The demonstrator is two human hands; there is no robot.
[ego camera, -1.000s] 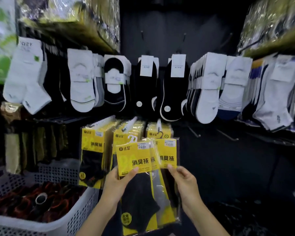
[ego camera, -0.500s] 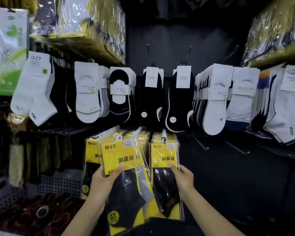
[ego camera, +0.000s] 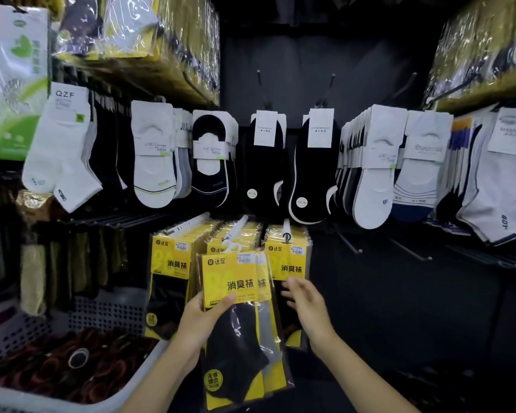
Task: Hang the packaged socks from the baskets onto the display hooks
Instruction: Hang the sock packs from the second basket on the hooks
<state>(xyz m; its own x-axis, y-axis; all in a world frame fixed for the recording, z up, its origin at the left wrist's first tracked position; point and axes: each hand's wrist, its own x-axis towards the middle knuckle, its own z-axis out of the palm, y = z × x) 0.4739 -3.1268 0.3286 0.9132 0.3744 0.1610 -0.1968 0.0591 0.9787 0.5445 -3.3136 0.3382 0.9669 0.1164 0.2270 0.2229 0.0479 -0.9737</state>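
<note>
before the display hooks [ego camera: 286,226], left hand [ego camera: 204,320] raised – thumb pinching yellow sock packs [ego camera: 236,275], right hand [ego camera: 307,305] loose-fingered, holding nothing

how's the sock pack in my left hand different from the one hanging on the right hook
The held pack is gripped by the left hand, off any hook; the hung pack hangs on the right hook by a black hanger. The held pack shows its whole black sock; the hung pack's lower part is partly hidden behind it and the right hand. Both carry the same yellow card.
</note>
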